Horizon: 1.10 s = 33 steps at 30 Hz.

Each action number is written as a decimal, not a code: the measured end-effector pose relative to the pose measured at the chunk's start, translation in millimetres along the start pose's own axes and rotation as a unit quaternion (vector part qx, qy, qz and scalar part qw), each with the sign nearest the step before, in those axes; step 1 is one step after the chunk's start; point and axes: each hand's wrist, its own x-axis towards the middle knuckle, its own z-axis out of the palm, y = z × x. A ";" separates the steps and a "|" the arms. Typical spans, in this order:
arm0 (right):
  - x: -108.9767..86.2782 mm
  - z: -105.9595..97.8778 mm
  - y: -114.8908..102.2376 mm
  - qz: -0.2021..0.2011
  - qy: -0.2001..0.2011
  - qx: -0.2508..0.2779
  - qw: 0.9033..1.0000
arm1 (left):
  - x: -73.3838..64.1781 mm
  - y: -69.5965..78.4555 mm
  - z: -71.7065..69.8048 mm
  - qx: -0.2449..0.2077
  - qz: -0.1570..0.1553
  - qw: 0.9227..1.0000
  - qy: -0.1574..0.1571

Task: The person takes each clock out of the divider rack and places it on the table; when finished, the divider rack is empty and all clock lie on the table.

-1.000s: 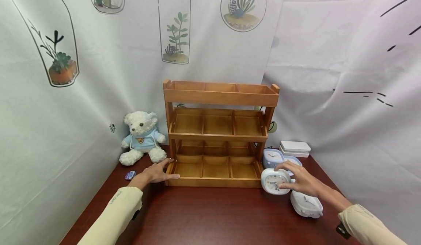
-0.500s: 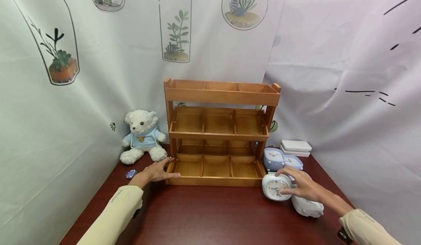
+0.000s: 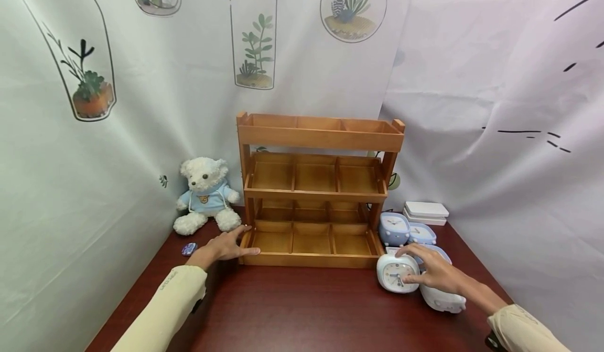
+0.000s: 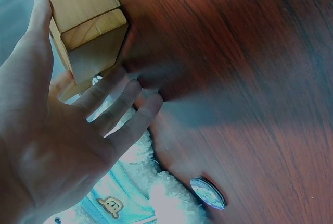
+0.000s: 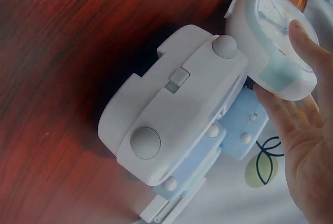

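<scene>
My right hand [image 3: 436, 269] pinches a rounded white alarm clock [image 3: 395, 277], thumb over its dial and fingers at the top and back. In the right wrist view the clock [image 5: 278, 36] stands low, close to the table, beside another white alarm clock [image 5: 171, 104] that lies with its feet sideways. In the head view that second clock [image 3: 441, 298] is partly hidden by my right hand. My left hand [image 3: 224, 246] rests at the lower left corner of a wooden tiered shelf [image 3: 311, 260]. Its fingers [image 4: 125, 104] are spread and straight, with the thumb along the shelf's edge.
Several blue alarm clocks [image 3: 395, 230] cluster right of the shelf, with white flat boxes [image 3: 426, 211] behind. A white teddy bear [image 3: 206, 197] in a blue hoodie sits at the left, near a small purple-blue oval object [image 3: 189, 249]. Printed cloth hangs around the dark red table [image 3: 302, 310].
My right hand has lowered the white alarm clock toward the table, in front of the shelf's right end. The left hand keeps its place at the shelf corner.
</scene>
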 end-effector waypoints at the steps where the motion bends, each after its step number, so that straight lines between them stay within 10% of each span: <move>1: 0.0 0.3 0.2 0.000 0.001 0.002 1.000 | 0.2 -0.1 -0.1 0.000 0.000 1.000 -0.001; 33: -17.7 9.0 -3.6 0.067 -0.042 0.005 0.997 | -1.4 -0.5 -0.2 -0.001 -0.003 1.000 -0.005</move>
